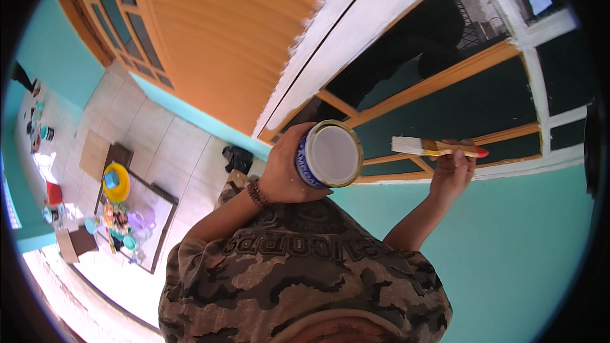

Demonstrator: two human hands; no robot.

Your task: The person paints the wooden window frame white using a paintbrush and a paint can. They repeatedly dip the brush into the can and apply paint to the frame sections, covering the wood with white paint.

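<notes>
My left hand (288, 171) is wrapped around a blue-labelled paint can (333, 154) with white paint inside, held before my chest. To its right, my right hand (453, 164) grips the wooden handle of a flat paintbrush (429, 146); its pale, white-coated bristles point left, towards the can, without touching it. Past both hands is a paned window frame (443, 81), partly white and partly orange-brown, with dark glass. A white strip (329, 38) with a ragged painted edge runs between the window and an orange corrugated surface (228, 24).
A turquoise wall (514, 243) lies below the window at my right. On the tiled floor to the left, a low table (159, 200) bears a yellow basin (123, 190) and assorted containers. A black bag (237, 158) lies by the wall. Part of another person (23, 77) shows at the far left.
</notes>
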